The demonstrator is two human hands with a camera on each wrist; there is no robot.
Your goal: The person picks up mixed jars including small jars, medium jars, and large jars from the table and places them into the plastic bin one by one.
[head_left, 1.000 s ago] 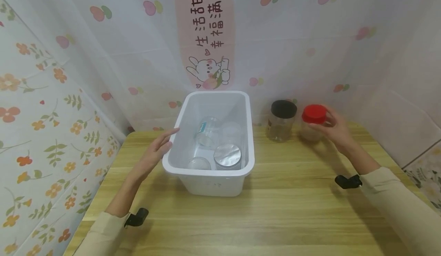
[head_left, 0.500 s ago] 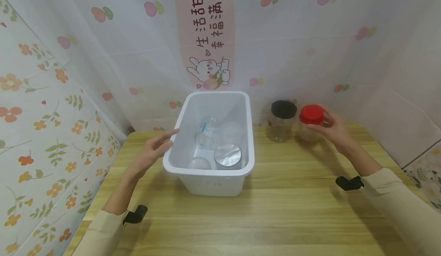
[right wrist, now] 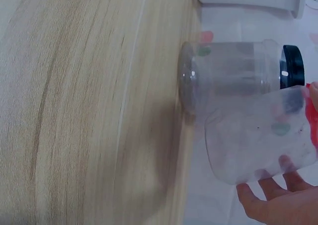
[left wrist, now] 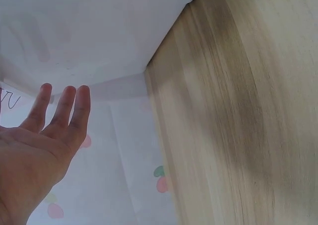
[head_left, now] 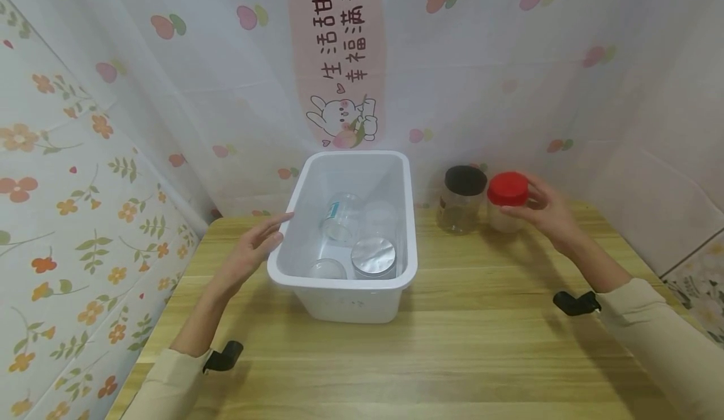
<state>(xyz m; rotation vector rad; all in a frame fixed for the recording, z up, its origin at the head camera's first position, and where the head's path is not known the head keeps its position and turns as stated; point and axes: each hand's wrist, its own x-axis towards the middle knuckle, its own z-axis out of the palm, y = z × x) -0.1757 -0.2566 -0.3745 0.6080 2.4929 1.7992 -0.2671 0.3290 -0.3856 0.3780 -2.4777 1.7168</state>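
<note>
At the right, my right hand (head_left: 550,217) grips a clear plastic jar (head_left: 502,220) with a red screw lid (head_left: 507,187), thumb near the lid and fingers round the far side. In the right wrist view that jar leans, its base a little off the table. Close to its left stands a clear jar with a black lid (head_left: 466,181), upright on the table. My left hand (head_left: 246,259) reaches to the left rim of a white plastic bin (head_left: 342,303), fingers fairly straight, fingertips at the rim.
Inside the bin lie several clear containers, among them a jar with a blue label (head_left: 342,219) on its side and one with a silver lid (head_left: 373,254). The wooden table (head_left: 452,351) ends at a printed curtain (head_left: 481,80) behind and at the left.
The red-lidded jar has shifted slightly left in my right hand, closer to the black-lidded jar. My left hand stays at the bin's rim.
</note>
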